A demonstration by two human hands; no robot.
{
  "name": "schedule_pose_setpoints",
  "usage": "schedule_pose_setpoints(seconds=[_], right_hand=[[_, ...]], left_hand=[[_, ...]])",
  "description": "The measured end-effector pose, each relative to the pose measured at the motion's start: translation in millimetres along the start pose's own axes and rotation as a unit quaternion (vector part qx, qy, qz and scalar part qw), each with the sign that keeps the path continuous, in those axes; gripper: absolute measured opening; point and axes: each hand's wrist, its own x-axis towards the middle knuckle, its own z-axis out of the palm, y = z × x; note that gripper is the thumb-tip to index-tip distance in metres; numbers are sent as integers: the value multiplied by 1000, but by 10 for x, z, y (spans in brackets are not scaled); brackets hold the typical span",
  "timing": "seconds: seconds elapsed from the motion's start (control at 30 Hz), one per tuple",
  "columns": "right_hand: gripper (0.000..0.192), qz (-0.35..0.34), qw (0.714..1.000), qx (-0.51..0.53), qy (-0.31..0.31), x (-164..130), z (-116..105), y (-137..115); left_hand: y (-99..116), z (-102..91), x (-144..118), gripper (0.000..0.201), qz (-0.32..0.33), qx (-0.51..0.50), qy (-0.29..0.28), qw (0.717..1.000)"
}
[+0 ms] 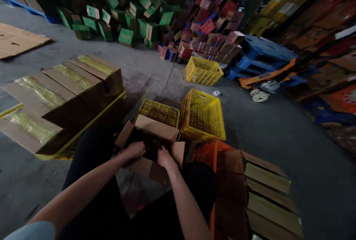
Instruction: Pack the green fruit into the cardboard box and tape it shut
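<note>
An open cardboard box [155, 127] sits between my knees with its flaps folded outward. Its interior is dark, and I cannot make out the contents. My left hand [135, 150] reaches over the near left side of the box, its fingers curled down inside. Close to the right flap, my right hand [165, 156] also dips in, fingers bent and drawn together. Whatever either hand grips is hidden in shadow. Just beyond the box lies a yellow plastic crate [160, 112] with a grid surface upward.
Taped cartons [63, 80] stand on my left, and an orange crate [204, 154] with upright cartons [267, 191] on my right. Ahead are yellow crates [205, 115], [204, 71], piled green boxes [126, 36], red boxes [207, 26], blue pallets [261, 56] and an orange pallet jack [268, 76].
</note>
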Motion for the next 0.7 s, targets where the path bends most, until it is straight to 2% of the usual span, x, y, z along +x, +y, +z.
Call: schedule_pose_setpoints(seconds=[0.07,0.17,0.3,0.37,0.4,0.47,0.5,0.53,0.57,0.63,0.7], right_hand=[[60,1,1000,2,-6,31,10,7],[50,-11,1000,13,4,27,-23,14],[39,-57,995,38,66,-141,-148,14],[40,-83,979,69,172,-289,-229,68],[40,-89,959,92,253,-369,-263,119],[41,-74,895,141,417,-522,-287,259],[44,-51,867,164,468,-588,-270,338],[50,-20,850,192,490,-644,-232,414],[57,17,842,232,487,-688,-175,481],[69,95,829,339,434,-745,-28,564],[70,136,813,431,368,-771,109,577]], left_hand=[[4,11,9,26,-9,2,1,1000],[39,-11,-14,24,1,-3,20,1000],[115,-117,-150,30,52,-24,77,995],[138,-220,-280,37,94,-44,133,986],[139,-285,-362,38,116,-56,178,976],[114,-427,-552,37,159,-91,324,928],[86,-497,-651,35,161,-102,389,901],[49,-561,-747,35,148,-111,446,876],[3,-614,-833,36,123,-119,484,858],[-105,-671,-961,43,49,-170,529,830],[-218,-657,-1018,56,-30,-260,521,812]])
